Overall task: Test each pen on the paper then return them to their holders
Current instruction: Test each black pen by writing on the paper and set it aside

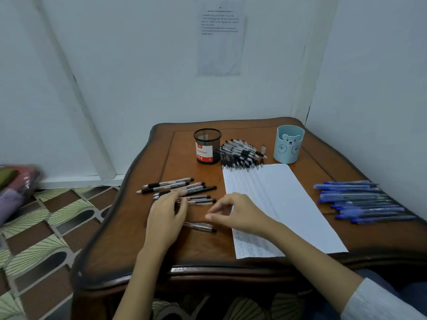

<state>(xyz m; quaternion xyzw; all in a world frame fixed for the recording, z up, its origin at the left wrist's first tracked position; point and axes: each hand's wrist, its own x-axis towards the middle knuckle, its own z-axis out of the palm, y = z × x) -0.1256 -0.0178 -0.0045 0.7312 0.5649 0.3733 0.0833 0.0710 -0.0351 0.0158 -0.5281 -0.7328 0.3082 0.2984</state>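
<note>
A lined white paper [277,204] lies on the wooden table [129,239]. My left hand [165,218] rests flat, fingers straight, on a loose row of several black pens [182,188] left of the paper. One clear pen [199,226] lies alone between my hands. My right hand [235,213] hovers over the paper's left edge with fingers loosely curled, holding nothing. A black mesh holder [207,146] and a light blue bear holder [288,144] stand at the back, both looking empty. A heap of black pens [241,154] lies between them. Several blue pens [360,200] lie at the right.
White walls close in behind and to the right of the table, with a printed sheet [220,35] taped up. Patterned floor tiles [39,227] show at the left, and a blurred coloured bundle [16,188] sits at the far left edge.
</note>
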